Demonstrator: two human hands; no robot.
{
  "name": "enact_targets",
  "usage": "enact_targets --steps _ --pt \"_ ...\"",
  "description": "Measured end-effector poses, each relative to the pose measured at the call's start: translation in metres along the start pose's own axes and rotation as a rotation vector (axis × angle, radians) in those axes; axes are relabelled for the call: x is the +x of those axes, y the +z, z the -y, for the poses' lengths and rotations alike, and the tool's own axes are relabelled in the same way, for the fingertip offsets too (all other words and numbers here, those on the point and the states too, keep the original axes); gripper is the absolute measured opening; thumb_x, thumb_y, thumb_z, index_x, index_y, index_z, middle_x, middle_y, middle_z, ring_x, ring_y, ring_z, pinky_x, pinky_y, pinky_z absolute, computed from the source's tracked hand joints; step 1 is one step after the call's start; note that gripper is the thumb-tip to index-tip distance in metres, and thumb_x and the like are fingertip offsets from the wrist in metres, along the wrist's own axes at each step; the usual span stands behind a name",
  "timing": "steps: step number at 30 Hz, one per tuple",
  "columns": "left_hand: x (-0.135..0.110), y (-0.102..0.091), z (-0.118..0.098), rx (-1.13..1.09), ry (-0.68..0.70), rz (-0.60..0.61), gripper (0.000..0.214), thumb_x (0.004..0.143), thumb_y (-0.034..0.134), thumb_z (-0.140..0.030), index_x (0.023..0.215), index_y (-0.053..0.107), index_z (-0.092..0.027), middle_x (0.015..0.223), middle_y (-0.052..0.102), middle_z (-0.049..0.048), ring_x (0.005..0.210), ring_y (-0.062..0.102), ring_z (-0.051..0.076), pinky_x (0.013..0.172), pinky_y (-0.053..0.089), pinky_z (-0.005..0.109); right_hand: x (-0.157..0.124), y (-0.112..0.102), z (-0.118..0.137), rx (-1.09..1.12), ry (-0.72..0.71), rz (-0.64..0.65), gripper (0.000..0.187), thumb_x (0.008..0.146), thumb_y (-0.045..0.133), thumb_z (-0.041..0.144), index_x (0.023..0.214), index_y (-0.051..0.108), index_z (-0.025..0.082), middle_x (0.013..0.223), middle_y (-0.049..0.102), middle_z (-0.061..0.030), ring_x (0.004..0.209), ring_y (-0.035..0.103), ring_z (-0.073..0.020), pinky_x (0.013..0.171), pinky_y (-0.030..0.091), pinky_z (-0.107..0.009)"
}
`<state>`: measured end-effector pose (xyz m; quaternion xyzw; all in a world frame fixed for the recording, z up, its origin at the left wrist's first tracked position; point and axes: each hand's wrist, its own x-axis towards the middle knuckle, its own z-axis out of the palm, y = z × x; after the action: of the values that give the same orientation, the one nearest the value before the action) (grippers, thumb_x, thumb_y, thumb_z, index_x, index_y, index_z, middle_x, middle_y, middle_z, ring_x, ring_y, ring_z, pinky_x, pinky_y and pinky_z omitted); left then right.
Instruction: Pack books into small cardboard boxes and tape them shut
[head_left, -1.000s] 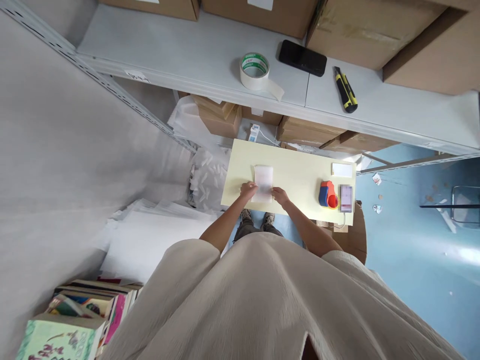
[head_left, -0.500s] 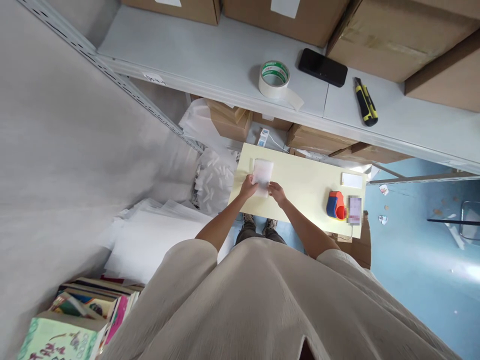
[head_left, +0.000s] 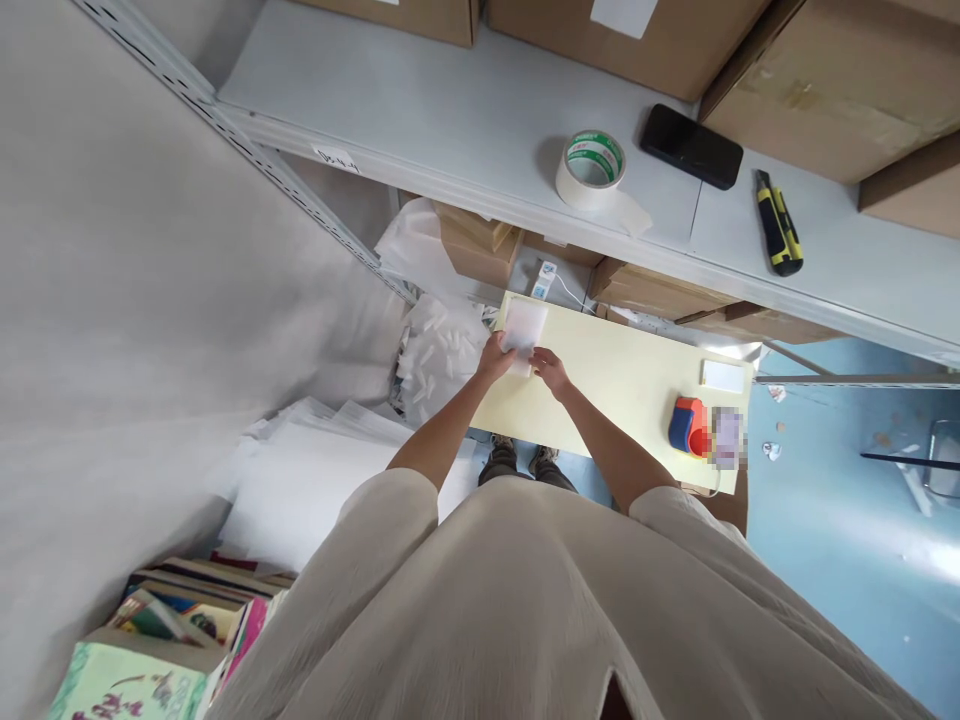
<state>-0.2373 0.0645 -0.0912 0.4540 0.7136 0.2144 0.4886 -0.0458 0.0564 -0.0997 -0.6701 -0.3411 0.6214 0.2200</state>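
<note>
A flat packet in a translucent whitish wrapping (head_left: 524, 322), faintly pink in the middle, is at the left end of the pale yellow table (head_left: 600, 375). My left hand (head_left: 495, 357) grips its near left side, fingers closed on the edge. At its near right side is my right hand (head_left: 550, 368), fingers bent against the packet's edge. Both hands partly cover the near end. Whether the packet rests flat on the table or is slightly raised, I cannot tell.
Right on the table stand a red and blue tape dispenser (head_left: 688, 425) and a white box (head_left: 723, 375). The shelf above holds a tape roll (head_left: 591, 172), a black phone (head_left: 691, 146) and a utility knife (head_left: 778, 222). White sheets (head_left: 315, 480) and books (head_left: 172, 620) lie left.
The packet and both hands have shifted toward the table's far left corner. My view has turned a little, so the shelf and its items appear farther right.
</note>
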Motion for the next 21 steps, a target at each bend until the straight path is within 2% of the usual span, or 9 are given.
enact_targets --steps 4,7,13,17,21 --pt "-0.010 -0.001 0.005 0.112 -0.001 -0.105 0.063 0.091 0.067 -0.015 0.153 0.061 -0.016 0.171 0.054 0.0218 0.163 0.050 0.036 0.136 0.040 0.047 -0.006 -0.007 -0.003 -0.035 -0.009 -0.036 0.053 0.080 0.084 0.044 0.129 0.078 0.026 0.147 0.076 -0.0134 0.128 0.073 -0.0301 0.103 0.060 -0.042" --pt "-0.021 -0.002 0.009 0.161 -0.015 -0.147 0.063 0.090 0.068 -0.016 0.152 0.062 -0.021 0.178 0.045 0.0200 0.168 0.042 0.040 0.137 0.038 0.053 -0.013 -0.017 -0.008 -0.067 -0.012 -0.071 0.047 0.080 0.084 0.046 0.122 0.080 0.026 0.143 0.077 -0.0132 0.128 0.073 -0.0303 0.103 0.061 -0.043" --pt "-0.044 0.001 0.008 0.171 0.003 -0.109 0.059 0.092 0.066 -0.018 0.151 0.063 -0.025 0.174 0.050 0.0177 0.163 0.047 0.040 0.136 0.040 0.056 -0.031 -0.039 -0.016 -0.092 -0.019 -0.129 0.044 0.078 0.081 0.047 0.117 0.079 0.026 0.135 0.079 -0.0119 0.117 0.073 -0.0272 0.095 0.061 -0.040" --pt "-0.067 0.004 0.005 0.168 0.015 -0.132 0.060 0.092 0.066 -0.019 0.152 0.062 -0.026 0.172 0.052 0.0176 0.162 0.049 0.040 0.135 0.041 0.056 -0.046 -0.050 -0.018 -0.090 -0.044 -0.102 0.044 0.075 0.082 0.049 0.112 0.079 0.025 0.121 0.080 -0.0105 0.101 0.073 -0.0256 0.085 0.060 -0.038" --pt "-0.100 0.008 0.005 0.160 -0.004 -0.180 0.059 0.092 0.065 -0.019 0.151 0.063 -0.024 0.171 0.053 0.0184 0.160 0.051 0.042 0.134 0.043 0.056 -0.063 -0.058 -0.018 -0.120 -0.083 -0.043 0.041 0.075 0.081 0.048 0.109 0.079 0.025 0.115 0.080 -0.0098 0.099 0.073 -0.0252 0.082 0.059 -0.037"
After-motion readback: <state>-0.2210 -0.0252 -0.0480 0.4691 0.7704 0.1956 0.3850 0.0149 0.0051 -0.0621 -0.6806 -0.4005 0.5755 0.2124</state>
